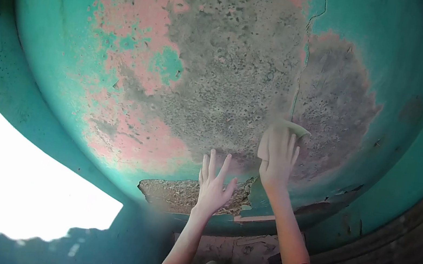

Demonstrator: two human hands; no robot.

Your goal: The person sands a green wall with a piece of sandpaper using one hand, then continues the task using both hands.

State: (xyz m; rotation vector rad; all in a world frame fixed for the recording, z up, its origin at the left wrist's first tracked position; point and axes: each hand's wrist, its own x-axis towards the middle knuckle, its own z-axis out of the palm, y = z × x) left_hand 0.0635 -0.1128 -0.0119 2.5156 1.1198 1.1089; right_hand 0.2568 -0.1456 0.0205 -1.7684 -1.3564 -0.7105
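My left hand (212, 182) lies against the lower part of a rounded green surface (64, 55), fingers spread and nothing in it. To its right, my right hand (278, 155) presses a pale, bent sheet (299, 129) flat against a grey worn patch (230, 80). The sheet sticks out above and to the left of the fingers; its underside is hidden. Pink areas (134, 137) border the grey on the left. A thin crack (303, 64) runs down from the top to the sheet.
Below my left hand is a broken-out strip of rough brown material (166, 193). A bright opening (30, 170) is at the lower left. Dark ridged material (394, 263) is at the lower right. A vertical green surface (112, 248) stands at the lower left.
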